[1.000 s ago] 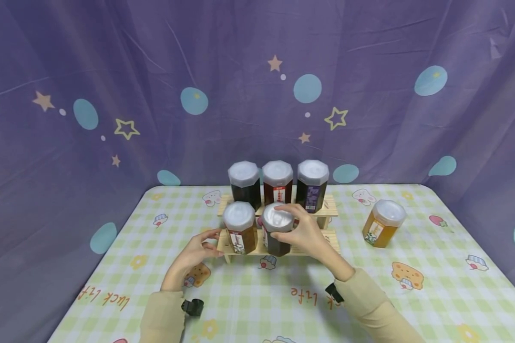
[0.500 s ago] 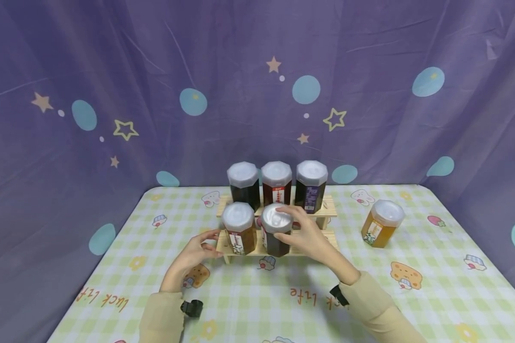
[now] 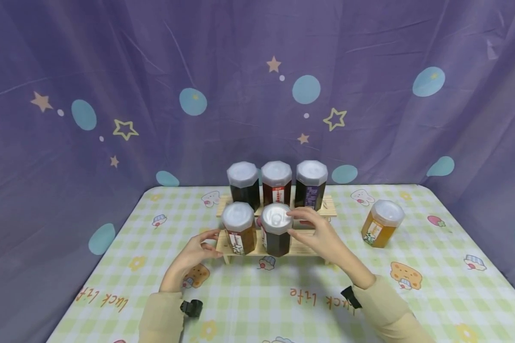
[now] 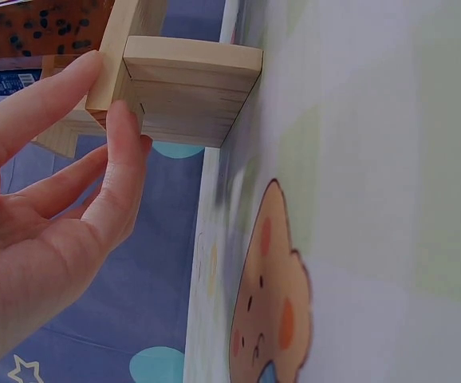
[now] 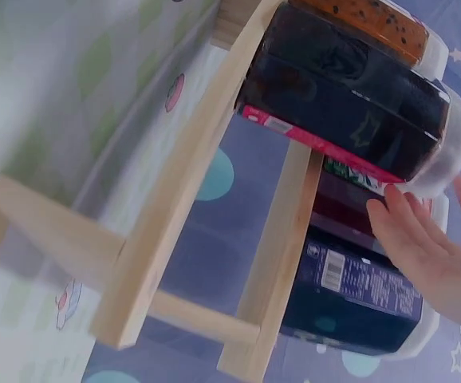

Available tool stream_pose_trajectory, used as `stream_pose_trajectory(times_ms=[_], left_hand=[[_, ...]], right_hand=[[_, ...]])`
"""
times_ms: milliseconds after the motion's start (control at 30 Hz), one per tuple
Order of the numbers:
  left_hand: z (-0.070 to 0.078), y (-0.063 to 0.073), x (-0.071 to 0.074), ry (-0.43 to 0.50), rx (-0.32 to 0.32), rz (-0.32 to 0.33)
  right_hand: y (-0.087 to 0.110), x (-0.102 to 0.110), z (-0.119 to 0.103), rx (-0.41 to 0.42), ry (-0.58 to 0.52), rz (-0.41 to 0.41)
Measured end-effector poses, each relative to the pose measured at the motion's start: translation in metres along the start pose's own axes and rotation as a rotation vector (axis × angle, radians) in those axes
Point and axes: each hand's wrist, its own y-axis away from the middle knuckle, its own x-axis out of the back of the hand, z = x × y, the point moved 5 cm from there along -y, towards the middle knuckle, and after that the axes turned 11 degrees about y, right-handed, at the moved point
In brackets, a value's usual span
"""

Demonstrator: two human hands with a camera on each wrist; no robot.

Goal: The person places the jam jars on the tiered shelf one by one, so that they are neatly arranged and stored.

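Observation:
My left hand (image 3: 192,252) pinches the left end of a two-step wooden rack (image 4: 191,54) between thumb and finger. On the rack's lower step stand a brown jar (image 3: 242,241) with a white lid and, right of it, a dark jar (image 3: 277,244), its label pink-edged in the right wrist view. Beside that dark jar's lid is my right hand (image 3: 322,238), fingers spread and holding nothing; whether a fingertip still touches the lid, I cannot tell. Bare wood shows on the lower step to the right of the dark jar.
Across the upper step stand a black jar (image 3: 245,193), a dark red jar (image 3: 277,188) and a purple-labelled jar (image 3: 311,190). An amber jar (image 3: 379,228) stands on the checked tablecloth (image 3: 249,305) to the right. A purple curtain (image 3: 240,57) hangs behind.
My right hand has let go of the dark jar on the lower step and drawn back to the right. That jar stays in place, and my left hand has kept its hold.

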Motion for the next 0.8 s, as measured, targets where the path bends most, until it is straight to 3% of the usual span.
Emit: stream_pose_trajectory(times_ms=[167,800], left_hand=[[-0.001,0.0,0.0,-0.003,0.009,0.005],[0.009,0.005,-0.003,0.011,0.023,-0.001]], right_hand=[[0.006,0.012,0.002,-0.002,0.007,0.028],[0.026,0.068,0.027,-0.073,0.279,0.109]])
